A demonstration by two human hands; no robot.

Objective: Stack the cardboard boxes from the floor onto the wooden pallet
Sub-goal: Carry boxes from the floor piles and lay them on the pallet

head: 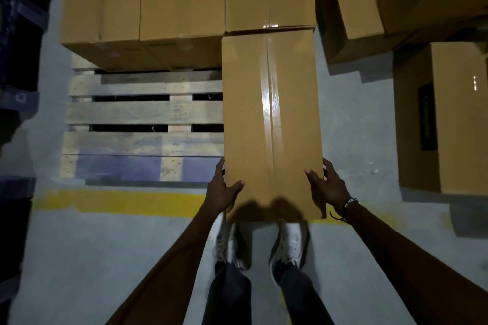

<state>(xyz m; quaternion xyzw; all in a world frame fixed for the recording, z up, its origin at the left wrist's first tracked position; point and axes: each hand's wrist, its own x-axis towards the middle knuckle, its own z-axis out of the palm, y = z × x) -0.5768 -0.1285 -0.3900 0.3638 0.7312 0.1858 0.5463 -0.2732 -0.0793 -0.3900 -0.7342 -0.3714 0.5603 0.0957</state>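
Note:
A long taped cardboard box (272, 119) lies over the right side of the wooden pallet (142, 113), its near end sticking out toward me. My left hand (224, 190) grips its near left corner, thumb on top. My right hand (326, 187) grips the near right corner the same way. Three more cardboard boxes (182, 0) stand in a row across the pallet's far half, and the held box's far end meets the rightmost one.
Several loose cardboard boxes (443, 124) sit on the grey floor to the right and far right. A yellow floor line (126, 203) runs along the pallet's near edge. My feet in white shoes (289, 245) stand just behind it. Dark blue racking (18, 66) is at the left.

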